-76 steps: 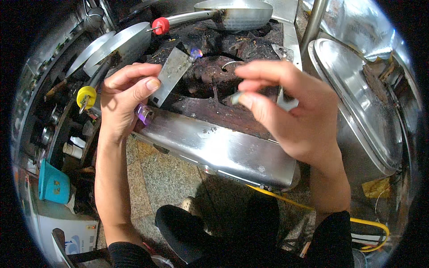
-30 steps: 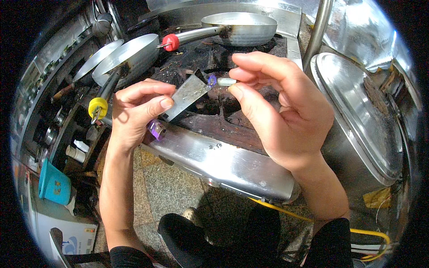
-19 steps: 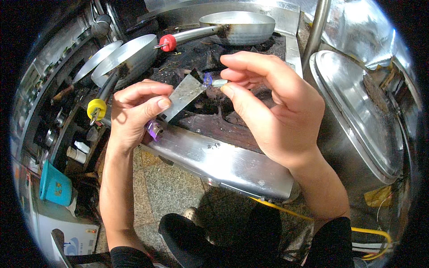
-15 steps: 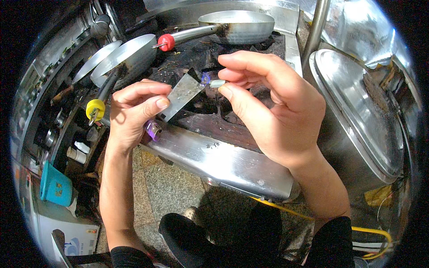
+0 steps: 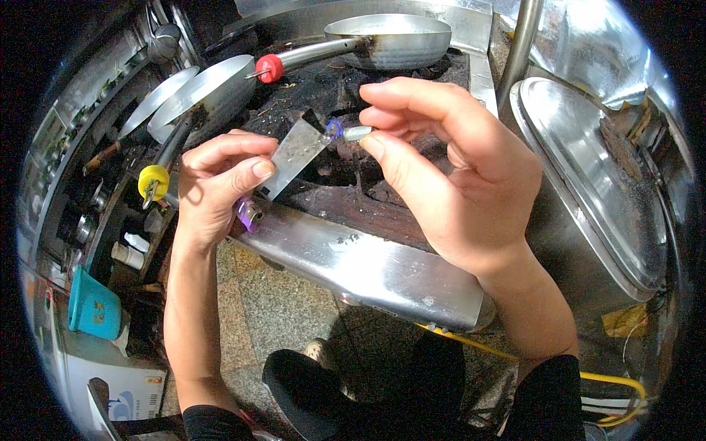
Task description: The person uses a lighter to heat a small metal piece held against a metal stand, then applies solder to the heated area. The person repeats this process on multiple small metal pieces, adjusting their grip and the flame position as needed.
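My left hand (image 5: 224,173) is closed on a thin grey rectangular metal plate (image 5: 296,158), held between thumb and fingers and tilted up to the right. Below that thumb, a purple lighter-like piece with a metal end (image 5: 248,214) sticks out from the palm. My right hand (image 5: 456,176) pinches a small pale tube (image 5: 357,133) between thumb and forefinger. At the tube's left end is a blue-purple bit (image 5: 334,129), close against the plate's upper corner; I cannot tell whether they are joined. Both hands hover over the blackened stove top (image 5: 294,95).
A pan with a red-tipped handle (image 5: 401,45) stands at the back of the stove. Two more pans (image 5: 206,95) lean at the left, one handle tipped yellow. A large lidded steel container (image 5: 588,198) is at right, a blue basket (image 5: 95,305) at lower left. The stove's steel front edge (image 5: 368,272) runs below my hands.
Both hands keep their grips. The plate and the tube have shifted very slightly left and up; the rest of the view looks the same.
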